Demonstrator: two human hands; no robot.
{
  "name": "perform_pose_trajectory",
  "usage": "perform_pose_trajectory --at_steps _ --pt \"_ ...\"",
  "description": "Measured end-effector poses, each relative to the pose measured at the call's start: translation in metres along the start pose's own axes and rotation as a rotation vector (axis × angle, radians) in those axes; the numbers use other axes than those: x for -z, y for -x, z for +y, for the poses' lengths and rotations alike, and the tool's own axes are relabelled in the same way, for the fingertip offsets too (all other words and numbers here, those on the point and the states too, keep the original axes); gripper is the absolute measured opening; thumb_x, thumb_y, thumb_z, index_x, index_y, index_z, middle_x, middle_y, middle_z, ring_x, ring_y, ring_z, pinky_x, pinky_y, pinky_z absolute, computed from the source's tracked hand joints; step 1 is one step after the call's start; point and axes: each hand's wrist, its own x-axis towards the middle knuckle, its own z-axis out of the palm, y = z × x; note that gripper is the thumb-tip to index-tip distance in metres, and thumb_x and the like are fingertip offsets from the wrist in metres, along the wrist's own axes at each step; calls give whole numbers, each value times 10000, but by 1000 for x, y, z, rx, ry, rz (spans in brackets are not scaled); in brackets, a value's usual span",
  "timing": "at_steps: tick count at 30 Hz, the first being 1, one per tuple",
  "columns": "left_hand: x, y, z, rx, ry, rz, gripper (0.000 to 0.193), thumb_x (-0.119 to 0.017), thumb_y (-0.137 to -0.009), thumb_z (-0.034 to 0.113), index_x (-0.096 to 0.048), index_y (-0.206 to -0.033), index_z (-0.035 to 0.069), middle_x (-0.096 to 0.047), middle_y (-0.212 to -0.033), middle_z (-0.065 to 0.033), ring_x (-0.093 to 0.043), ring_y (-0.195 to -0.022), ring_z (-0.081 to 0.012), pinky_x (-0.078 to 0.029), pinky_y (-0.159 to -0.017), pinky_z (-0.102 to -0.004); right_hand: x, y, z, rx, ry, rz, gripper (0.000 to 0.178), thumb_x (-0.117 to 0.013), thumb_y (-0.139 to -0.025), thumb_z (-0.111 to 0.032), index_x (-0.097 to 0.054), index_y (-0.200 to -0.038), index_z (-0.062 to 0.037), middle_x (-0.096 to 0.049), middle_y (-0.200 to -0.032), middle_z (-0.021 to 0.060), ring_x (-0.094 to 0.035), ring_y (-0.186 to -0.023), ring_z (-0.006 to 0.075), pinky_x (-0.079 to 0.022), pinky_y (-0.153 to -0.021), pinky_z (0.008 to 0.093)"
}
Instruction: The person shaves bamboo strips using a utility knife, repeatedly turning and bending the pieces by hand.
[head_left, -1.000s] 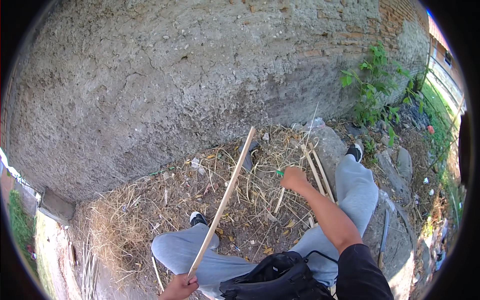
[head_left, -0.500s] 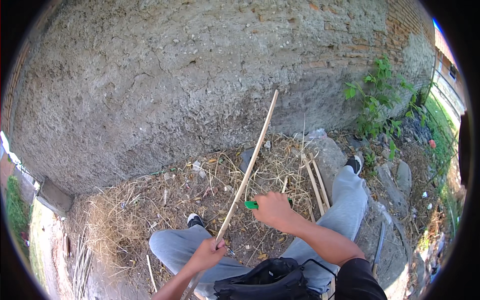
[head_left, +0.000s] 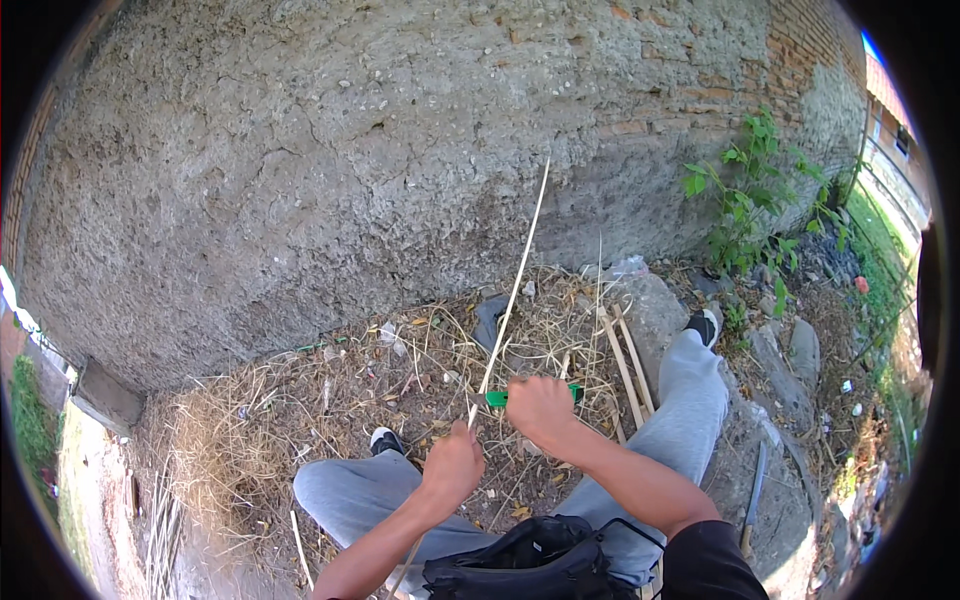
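A long, pale bamboo strip (head_left: 519, 280) slants up and away in front of me, its far end showing against the wall. My left hand (head_left: 453, 467) is closed around its lower part, and the near end runs back below the hand. Just right of the strip, my right hand (head_left: 541, 410) grips a green-handled knife (head_left: 496, 399). One green end of it meets the strip a little above my left hand; the blade is too small to make out.
Two pale strips (head_left: 622, 365) lie by my right leg. Thin shavings and straw (head_left: 235, 450) litter the ground. A rough wall (head_left: 330, 180) rises ahead, with a leafy plant (head_left: 750, 205) at right. A black bag (head_left: 530, 565) sits at my lap.
My left hand has moved up and right along the strip, closer to my right hand. The strip now shows its narrow side and looks thinner. The knife has shifted slightly toward the strip.
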Motion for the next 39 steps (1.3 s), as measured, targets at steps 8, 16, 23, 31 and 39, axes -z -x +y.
perform_pose_trajectory --at_steps 8,16,23,31,39 --pt "-1 19 -18 39 -77 -32 187 -544 -891 108 -483 -943 -61 -625 -687 -286 -647 -665 -456 -524 -619 -540 -28 -19 5 85 78 50 154 -590 -787 -139 -675 -817 -14 -697 -730 191 -713 -683 340 -560 -572 427" --pt "14 43 -28 61 2 -85 194 -561 -838 72 -491 -956 -65 -624 -695 -276 -629 -669 -472 -511 -642 -542 -52 -30 -1 100 2 106 177 -561 -784 -157 -664 -757 -15 -669 -672 218 -690 -631 374 -537 -562 463" --pt "23 62 -19 87 -56 -198 208 -566 -856 106 -500 -979 -49 -640 -728 -264 -645 -703 -459 -521 -668 -536 -42 -60 42 -168 -5 55 179 -574 -792 -142 -713 -794 -29 -689 -794 236 -698 -741 387 -542 -625 477" --pt "53 137 -38 145 -186 -361 211 -512 -869 132 -548 -999 -30 -628 -695 -257 -625 -661 -450 -496 -581 -515 -54 -85 118 -325 77 81 224 -543 -837 -139 -736 -857 -26 -698 -885 229 -697 -840 383 -553 -686 466" --pt "104 198 -66 198 -65 -506 206 -540 -860 149 -547 -960 -31 -611 -701 -259 -613 -680 -465 -473 -611 -549 -101 -74 155 -483 158 -85 169 -600 -869 -122 -741 -944 -71 -708 -992 181 -693 -948 338 -567 -745 423"
